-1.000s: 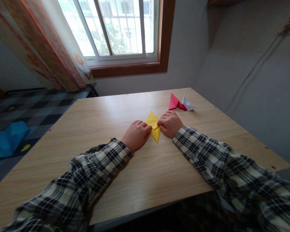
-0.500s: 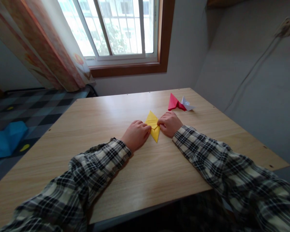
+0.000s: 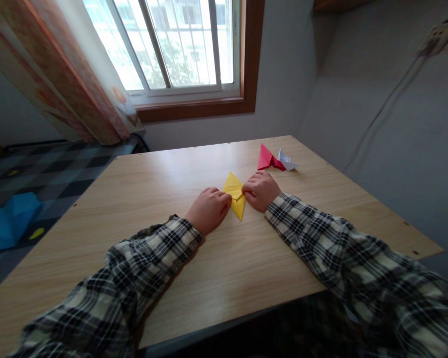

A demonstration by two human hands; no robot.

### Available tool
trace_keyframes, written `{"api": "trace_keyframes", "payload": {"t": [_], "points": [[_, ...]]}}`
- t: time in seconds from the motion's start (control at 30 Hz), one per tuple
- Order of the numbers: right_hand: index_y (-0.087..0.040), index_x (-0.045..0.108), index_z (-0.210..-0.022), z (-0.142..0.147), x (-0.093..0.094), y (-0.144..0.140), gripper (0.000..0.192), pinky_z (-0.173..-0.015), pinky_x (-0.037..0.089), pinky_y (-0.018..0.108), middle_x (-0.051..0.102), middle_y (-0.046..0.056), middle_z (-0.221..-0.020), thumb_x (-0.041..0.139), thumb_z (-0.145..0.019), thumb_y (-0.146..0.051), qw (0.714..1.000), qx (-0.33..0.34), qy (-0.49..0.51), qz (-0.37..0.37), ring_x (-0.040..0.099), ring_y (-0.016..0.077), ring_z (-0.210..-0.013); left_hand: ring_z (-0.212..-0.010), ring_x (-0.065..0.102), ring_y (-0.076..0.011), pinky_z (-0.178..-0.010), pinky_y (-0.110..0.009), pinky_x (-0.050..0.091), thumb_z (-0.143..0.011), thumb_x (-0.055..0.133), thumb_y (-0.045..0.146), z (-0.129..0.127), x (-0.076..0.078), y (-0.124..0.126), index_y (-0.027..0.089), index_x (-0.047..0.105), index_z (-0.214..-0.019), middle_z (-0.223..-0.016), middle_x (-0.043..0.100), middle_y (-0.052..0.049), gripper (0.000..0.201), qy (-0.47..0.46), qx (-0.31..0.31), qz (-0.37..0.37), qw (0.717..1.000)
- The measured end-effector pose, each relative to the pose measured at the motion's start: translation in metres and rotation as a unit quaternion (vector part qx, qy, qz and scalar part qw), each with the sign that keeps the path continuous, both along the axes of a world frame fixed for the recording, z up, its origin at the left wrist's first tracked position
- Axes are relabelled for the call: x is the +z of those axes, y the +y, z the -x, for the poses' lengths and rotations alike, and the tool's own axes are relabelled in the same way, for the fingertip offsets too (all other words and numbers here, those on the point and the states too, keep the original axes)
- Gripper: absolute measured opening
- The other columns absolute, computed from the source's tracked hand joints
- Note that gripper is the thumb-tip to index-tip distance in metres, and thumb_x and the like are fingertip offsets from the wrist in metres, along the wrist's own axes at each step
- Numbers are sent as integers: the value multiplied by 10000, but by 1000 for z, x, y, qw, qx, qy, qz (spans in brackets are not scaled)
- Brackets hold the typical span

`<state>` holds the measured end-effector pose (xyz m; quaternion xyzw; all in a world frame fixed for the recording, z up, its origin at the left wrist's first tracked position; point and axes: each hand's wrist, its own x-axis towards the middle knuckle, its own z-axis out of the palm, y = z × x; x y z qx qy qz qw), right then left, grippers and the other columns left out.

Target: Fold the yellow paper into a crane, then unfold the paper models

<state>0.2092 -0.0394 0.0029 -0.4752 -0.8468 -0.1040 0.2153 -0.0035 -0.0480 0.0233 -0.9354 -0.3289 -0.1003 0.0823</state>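
A folded sheet of yellow origami paper (image 3: 234, 190) lies on the wooden table, roughly diamond-shaped, with one point away from me and one towards me. A crease and a folded edge run across its middle. My left hand (image 3: 210, 210) pinches its left corner between thumb and fingers. At the right corner, my right hand (image 3: 262, 190) grips the paper in the same way, fingers curled. Both corners are hidden under the fingertips.
Beyond my right hand, a red folded paper (image 3: 269, 159) and a white folded paper (image 3: 286, 160) stand on the table (image 3: 164, 174). To the left, a blue folded paper (image 3: 13, 219) rests on a checked cloth (image 3: 56, 166). A window and curtain are behind.
The view has shifted slightly. Both hands stay at the corners of the yellow paper, and its folds look the same.
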Motion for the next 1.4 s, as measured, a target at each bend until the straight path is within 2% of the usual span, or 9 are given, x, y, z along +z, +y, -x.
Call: {"api": "trace_keyframes", "payload": {"t": [0.3, 0.4, 0.57, 0.73, 0.93, 1.2, 1.3, 1.4], "points": [[-174, 757, -805, -1, -2, 2, 205, -985, 313, 413, 756, 83, -852, 552, -812, -173, 1000, -5, 6, 19, 615, 220, -860, -854, 646, -221, -845, -388, 480, -953, 468, 203, 1, -3, 2, 163, 664, -903, -874, 728, -78, 206, -14, -4, -2, 1000], [-180, 761, -888, -1, -5, 3, 216, -989, 318, 423, 760, 78, -923, 556, -822, -178, 1000, 13, 22, 5, 610, 237, -935, -844, 643, -220, -839, -386, 481, -951, 474, 205, 1, -4, 2, 163, 658, -888, -867, 725, -72, 199, -14, -7, -6, 1000], [-199, 740, -1071, 3, -11, 2, 265, -1045, 294, 455, 735, 73, -1134, 542, -904, -257, 996, 80, 29, 11, 565, 261, -1135, -841, 644, -226, -839, -392, 486, -958, 470, 210, 0, -3, 2, 161, 665, -882, -873, 730, -74, 215, -12, -4, -10, 1000], [-197, 730, -1116, 6, -11, 0, 295, -1057, 296, 458, 713, 80, -1200, 510, -960, -317, 996, 73, 16, 42, 530, 271, -1215, -856, 646, -228, -851, -398, 486, -956, 480, 218, 1, -3, 2, 162, 673, -900, -896, 735, -79, 209, -11, -4, -11, 1000], [-201, 733, -1110, 7, -10, 0, 295, -1048, 304, 448, 714, 71, -1202, 500, -970, -313, 997, 61, 14, 43, 534, 269, -1217, -850, 646, -225, -844, -395, 486, -959, 471, 214, 1, -4, 3, 163, 669, -894, -890, 733, -80, 215, -12, -3, -8, 1000], [-187, 766, -890, 5, -6, 0, 290, -1036, 294, 433, 756, 63, -1041, 508, -958, -303, 999, 24, 36, 9, 586, 247, -1090, -845, 641, -224, -833, -392, 485, -952, 469, 205, 0, -2, 1, 162, 658, -875, -869, 725, -80, 209, -11, 4, 0, 1000], [-187, 765, -886, 4, -6, 0, 283, -1021, 301, 425, 756, 65, -1029, 518, -952, -307, 999, 24, 35, 16, 586, 247, -1088, -838, 638, -217, -826, -382, 483, -956, 467, 209, 0, -2, 2, 164, 656, -874, -867, 723, -74, 211, -10, 2, -5, 1000], [-203, 759, -961, 3, -7, 0, 245, -1001, 309, 430, 746, 66, -1070, 563, -928, -347, 999, 31, 27, 29, 579, 258, -1102, -836, 633, -215, -828, -381, 482, -959, 465, 212, 0, -2, 2, 166, 650, -862, -865, 719, -70, 214, -8, -1, -6, 1000]]}}
